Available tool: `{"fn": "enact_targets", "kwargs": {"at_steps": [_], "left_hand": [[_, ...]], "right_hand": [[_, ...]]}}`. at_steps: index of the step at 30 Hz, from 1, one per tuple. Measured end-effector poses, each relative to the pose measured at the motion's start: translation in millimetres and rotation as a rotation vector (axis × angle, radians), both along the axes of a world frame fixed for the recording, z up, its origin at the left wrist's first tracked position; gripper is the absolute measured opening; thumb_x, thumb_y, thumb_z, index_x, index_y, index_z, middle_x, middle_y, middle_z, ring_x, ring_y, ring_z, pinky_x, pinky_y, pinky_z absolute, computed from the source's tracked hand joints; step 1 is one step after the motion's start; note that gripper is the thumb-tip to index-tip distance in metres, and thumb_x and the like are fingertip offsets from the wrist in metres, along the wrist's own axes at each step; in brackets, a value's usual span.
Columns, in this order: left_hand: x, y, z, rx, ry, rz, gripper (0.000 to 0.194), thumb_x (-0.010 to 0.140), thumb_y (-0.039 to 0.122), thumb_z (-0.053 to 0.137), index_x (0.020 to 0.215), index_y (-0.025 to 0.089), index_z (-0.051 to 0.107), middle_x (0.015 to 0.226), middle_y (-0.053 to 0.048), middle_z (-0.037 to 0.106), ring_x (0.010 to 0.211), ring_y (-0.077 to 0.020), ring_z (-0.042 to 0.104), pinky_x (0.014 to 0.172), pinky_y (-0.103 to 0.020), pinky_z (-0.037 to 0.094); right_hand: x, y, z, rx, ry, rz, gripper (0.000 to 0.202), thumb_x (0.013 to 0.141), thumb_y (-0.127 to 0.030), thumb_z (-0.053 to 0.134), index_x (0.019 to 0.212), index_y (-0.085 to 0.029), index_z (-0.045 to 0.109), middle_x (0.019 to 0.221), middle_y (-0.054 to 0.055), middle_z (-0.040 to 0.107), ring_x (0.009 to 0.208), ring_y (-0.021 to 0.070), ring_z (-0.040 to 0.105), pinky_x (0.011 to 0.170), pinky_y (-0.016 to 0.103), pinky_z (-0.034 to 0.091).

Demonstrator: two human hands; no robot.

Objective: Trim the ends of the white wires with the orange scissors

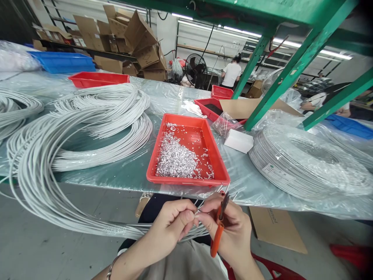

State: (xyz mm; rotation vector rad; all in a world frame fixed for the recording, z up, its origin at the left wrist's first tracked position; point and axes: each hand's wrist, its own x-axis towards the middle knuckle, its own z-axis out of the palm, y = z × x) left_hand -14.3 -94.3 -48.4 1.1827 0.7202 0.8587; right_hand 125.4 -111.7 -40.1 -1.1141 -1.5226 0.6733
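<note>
My left hand [171, 225] pinches the end of a thin white cable [72, 217] that runs off to the left into a big loose bundle. My right hand [233, 229] meets it at the fingertips and holds an orange-handled tool [218, 233] in its palm, the dark tip pointing up. Both hands hover below the table's front edge, over my lap. Just beyond them a red tray [186, 181] on the table holds a heap of small silvery metal pieces [175, 157].
White cable loops [101, 128] cover the left table. A wrapped cable coil [305, 163] lies right, beside a white box [239, 140] and green frame posts [256, 97]. More red trays [97, 79], a blue tray, cardboard boxes, a fan and a person stand behind.
</note>
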Motion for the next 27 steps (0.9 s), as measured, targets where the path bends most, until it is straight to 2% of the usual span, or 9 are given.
{"fn": "enact_targets", "kwargs": {"at_steps": [8, 16, 20, 23, 27], "left_hand": [[-3, 1, -2.6, 0.040, 0.034, -0.020, 0.038, 0.081, 0.049, 0.048, 0.066, 0.015, 0.057, 0.045, 0.007, 0.035, 0.039, -0.0071, 0.026, 0.039, -0.020, 0.021], [0, 1, -2.6, 0.031, -0.004, 0.010, 0.038, 0.080, 0.049, 0.048, 0.062, 0.016, 0.053, 0.042, 0.007, 0.035, 0.037, -0.0066, 0.026, 0.037, -0.019, 0.022], [2, 2, -7.7, 0.091, 0.038, 0.114, 0.030, 0.082, 0.040, 0.049, 0.067, 0.015, 0.057, 0.049, 0.004, 0.044, 0.040, -0.0074, 0.035, 0.041, -0.019, 0.030], [3, 2, -8.8, 0.074, 0.039, 0.221, 0.020, 0.078, 0.033, 0.057, 0.072, 0.015, 0.060, 0.055, 0.001, 0.053, 0.046, -0.0090, 0.043, 0.045, -0.019, 0.037], [4, 3, -6.9, 0.071, -0.013, 0.330, 0.015, 0.069, 0.027, 0.068, 0.065, 0.014, 0.062, 0.056, 0.001, 0.056, 0.051, -0.0092, 0.049, 0.049, -0.018, 0.040]], "right_hand": [[4, 3, 1.0, 0.047, -0.046, 0.052, 0.009, 0.068, -0.014, 0.068, 0.065, -0.020, 0.062, 0.054, -0.003, 0.052, 0.046, 0.0125, 0.046, 0.044, 0.024, 0.036], [2, 0, -5.1, 0.081, -0.050, -0.005, 0.013, 0.068, -0.008, 0.065, 0.069, -0.020, 0.060, 0.059, -0.004, 0.052, 0.049, 0.0119, 0.047, 0.047, 0.023, 0.038], [-1, -1, -6.8, 0.079, -0.065, -0.020, 0.014, 0.070, -0.008, 0.065, 0.068, -0.020, 0.058, 0.060, -0.003, 0.052, 0.049, 0.0116, 0.047, 0.047, 0.023, 0.037], [-5, -1, -6.1, 0.070, -0.044, -0.045, 0.012, 0.072, -0.009, 0.063, 0.069, -0.020, 0.058, 0.059, -0.003, 0.052, 0.050, 0.0118, 0.047, 0.047, 0.023, 0.038], [-8, 0, -6.5, 0.047, 0.032, -0.040, 0.015, 0.070, -0.008, 0.064, 0.065, -0.021, 0.058, 0.055, -0.005, 0.051, 0.050, 0.0113, 0.046, 0.048, 0.022, 0.037]]}}
